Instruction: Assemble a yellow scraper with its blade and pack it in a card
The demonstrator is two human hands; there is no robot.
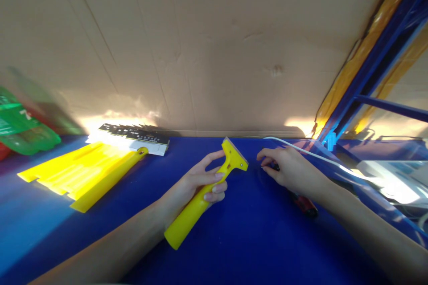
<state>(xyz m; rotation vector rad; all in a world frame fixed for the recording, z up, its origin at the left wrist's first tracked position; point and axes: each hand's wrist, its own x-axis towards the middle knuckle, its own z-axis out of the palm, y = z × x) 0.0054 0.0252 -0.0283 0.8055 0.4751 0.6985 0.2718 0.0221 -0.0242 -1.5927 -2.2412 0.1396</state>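
Note:
My left hand (200,182) grips a yellow plastic scraper (187,218) by its handle, with the wide head pointing away toward the cardboard wall. My right hand (287,167) rests on the blue table (250,240) just right of the scraper head, fingers bent over a small dark object that I cannot make out. A red-handled tool (305,205) lies under my right wrist, partly hidden by it.
Several yellow scrapers (80,173) lie in a row at the left, beside a stack of black-and-white cards (133,136). Green packaging (20,131) sits far left. A white cable (301,149) runs right toward blue shelving (371,71). A cardboard wall (200,44) stands behind.

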